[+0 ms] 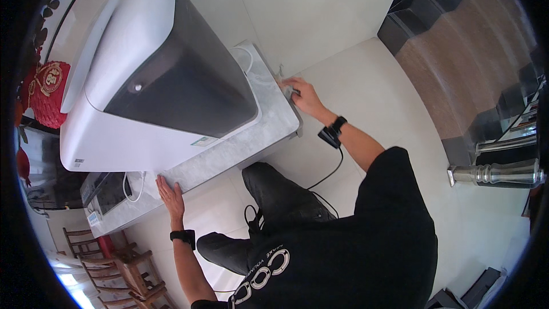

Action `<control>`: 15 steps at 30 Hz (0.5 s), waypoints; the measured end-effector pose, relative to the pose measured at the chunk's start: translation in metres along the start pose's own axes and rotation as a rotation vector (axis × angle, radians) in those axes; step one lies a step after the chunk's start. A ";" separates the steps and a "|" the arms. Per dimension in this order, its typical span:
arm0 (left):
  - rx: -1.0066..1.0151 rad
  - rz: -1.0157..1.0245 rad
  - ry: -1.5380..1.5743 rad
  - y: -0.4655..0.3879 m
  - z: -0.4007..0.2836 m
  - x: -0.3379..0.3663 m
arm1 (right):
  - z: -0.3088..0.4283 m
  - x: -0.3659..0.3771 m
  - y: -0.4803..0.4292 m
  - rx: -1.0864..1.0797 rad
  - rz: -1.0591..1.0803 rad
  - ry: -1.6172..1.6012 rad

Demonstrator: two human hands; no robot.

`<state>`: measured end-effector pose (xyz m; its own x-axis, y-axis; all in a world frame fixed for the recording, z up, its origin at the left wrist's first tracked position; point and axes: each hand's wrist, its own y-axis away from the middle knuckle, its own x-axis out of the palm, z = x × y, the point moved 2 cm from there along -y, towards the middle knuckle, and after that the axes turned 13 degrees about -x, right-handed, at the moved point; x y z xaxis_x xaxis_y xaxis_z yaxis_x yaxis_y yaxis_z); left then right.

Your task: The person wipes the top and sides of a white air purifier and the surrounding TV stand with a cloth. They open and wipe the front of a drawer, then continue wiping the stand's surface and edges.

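Note:
My left hand lies flat with its fingers extended on the grey marble-look cabinet top, beside a white cable. At the cabinet's far right end, my right hand holds a crumpled greyish cloth or wipe against the edge; its exact kind cannot be told. Between and beyond my hands stands a large white appliance with a dark front panel. Both of my wrists wear black bands, and a small black device hangs at the right one.
Left of the appliance hang red ornaments. A white power strip sits at the cabinet's near left end, by a dark glass panel. Wooden chairs stand at lower left. Brown stairs with a metallic post are on the right.

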<state>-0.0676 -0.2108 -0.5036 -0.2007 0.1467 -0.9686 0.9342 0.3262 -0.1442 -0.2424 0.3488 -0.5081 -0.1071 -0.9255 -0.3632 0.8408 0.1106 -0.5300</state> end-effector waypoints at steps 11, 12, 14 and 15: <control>0.045 -0.060 0.027 0.001 -0.005 -0.001 | 0.060 -0.041 0.128 0.393 0.028 -0.458; 0.053 -0.066 0.023 0.001 -0.006 0.000 | 0.058 -0.043 0.135 0.481 0.010 -0.453; 0.039 -0.071 0.012 0.001 -0.005 0.002 | 0.050 -0.040 0.142 0.574 -0.090 -0.464; 0.061 -0.090 0.015 0.001 -0.005 0.003 | 0.044 -0.036 0.142 0.580 -0.176 -0.483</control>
<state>-0.0686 -0.2058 -0.5055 -0.2882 0.1339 -0.9482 0.9284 0.2816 -0.2424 -0.0957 0.3816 -0.5371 -0.1337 -0.9818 0.1347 0.9905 -0.1368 -0.0144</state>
